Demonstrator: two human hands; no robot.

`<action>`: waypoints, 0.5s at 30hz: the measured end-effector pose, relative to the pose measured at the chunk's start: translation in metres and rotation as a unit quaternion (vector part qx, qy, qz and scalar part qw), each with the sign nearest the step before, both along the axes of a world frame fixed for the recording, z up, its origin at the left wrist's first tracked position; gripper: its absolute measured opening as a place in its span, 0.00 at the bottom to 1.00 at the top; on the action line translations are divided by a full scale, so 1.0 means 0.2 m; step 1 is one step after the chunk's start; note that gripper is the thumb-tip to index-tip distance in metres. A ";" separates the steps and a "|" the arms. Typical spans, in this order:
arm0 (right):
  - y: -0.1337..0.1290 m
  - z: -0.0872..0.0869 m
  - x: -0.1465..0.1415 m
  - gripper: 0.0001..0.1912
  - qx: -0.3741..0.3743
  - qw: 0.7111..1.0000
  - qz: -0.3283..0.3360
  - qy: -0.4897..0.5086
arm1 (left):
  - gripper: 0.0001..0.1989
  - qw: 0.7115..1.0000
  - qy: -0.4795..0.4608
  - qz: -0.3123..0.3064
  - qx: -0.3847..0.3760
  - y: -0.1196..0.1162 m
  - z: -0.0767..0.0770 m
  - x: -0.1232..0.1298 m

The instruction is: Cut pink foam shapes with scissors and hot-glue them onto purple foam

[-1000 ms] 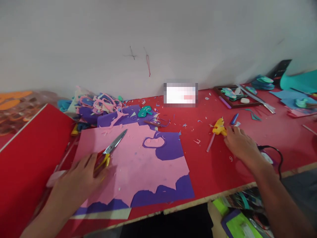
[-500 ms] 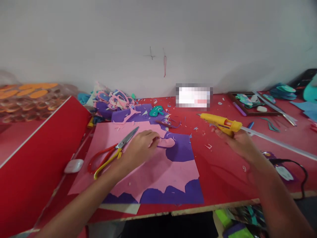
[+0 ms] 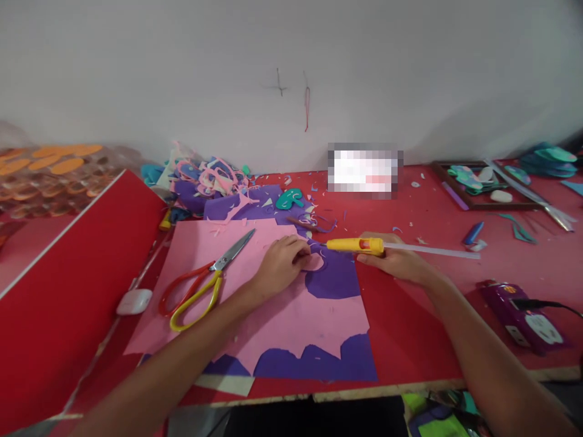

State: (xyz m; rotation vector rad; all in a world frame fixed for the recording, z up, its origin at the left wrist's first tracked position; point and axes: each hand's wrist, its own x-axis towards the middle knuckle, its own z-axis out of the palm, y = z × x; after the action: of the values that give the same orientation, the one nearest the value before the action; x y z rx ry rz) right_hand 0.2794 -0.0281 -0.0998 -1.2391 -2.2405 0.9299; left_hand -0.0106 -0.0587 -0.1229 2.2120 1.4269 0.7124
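Observation:
My left hand (image 3: 283, 262) rests over the pink sheet (image 3: 332, 318), its fingers closed on a small pink cutout (image 3: 314, 262). A yellow glue gun (image 3: 355, 245) is in my right hand (image 3: 394, 260), its nozzle pointing left, close to the cutout and my left fingers. A clear glue stick (image 3: 432, 249) sticks out of its back. Under the pink sheet lies a purple sheet (image 3: 359, 358). Scissors (image 3: 216, 270) with one red and one yellow handle lie partly open on the pink sheet, left of my left hand.
Foam scraps (image 3: 209, 179) are heaped at the back left, near a teal cutout (image 3: 290, 199). A red panel (image 3: 86, 291) leans at the left beside a white case (image 3: 134, 301). At the right are a purple power box (image 3: 523, 315) and a brown frame (image 3: 505, 205) holding cutouts.
My right hand has moved left with the glue gun, bringing the nozzle close to the pink cutout. The purple power box is now uncovered. My left hand has shifted slightly right.

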 end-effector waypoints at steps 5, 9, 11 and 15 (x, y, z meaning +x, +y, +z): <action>-0.01 0.03 -0.03 0.17 0.013 0.999 0.051 -0.008 | 0.07 0.999 -0.033 0.002 0.007 0.00 -0.01 -0.01; 0.00 -0.01 -0.03 0.17 0.007 0.996 0.084 -0.024 | 0.07 0.997 -0.072 0.025 -0.013 0.00 -0.02 -0.01; 0.01 -0.04 -0.02 0.17 0.002 0.996 0.081 -0.030 | 0.06 0.996 -0.083 0.031 -0.023 0.00 -0.01 -0.01; 0.01 -0.08 -0.02 0.18 -0.004 0.997 0.068 -0.038 | 0.05 0.996 -0.086 0.031 -0.017 0.00 -0.01 -0.01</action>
State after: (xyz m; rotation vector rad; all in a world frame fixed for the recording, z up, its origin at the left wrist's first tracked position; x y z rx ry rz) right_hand 0.2744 -0.0260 -0.1149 -1.1555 -2.4075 0.9574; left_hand -0.0132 -0.0579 -0.1259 2.0348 1.4152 0.8692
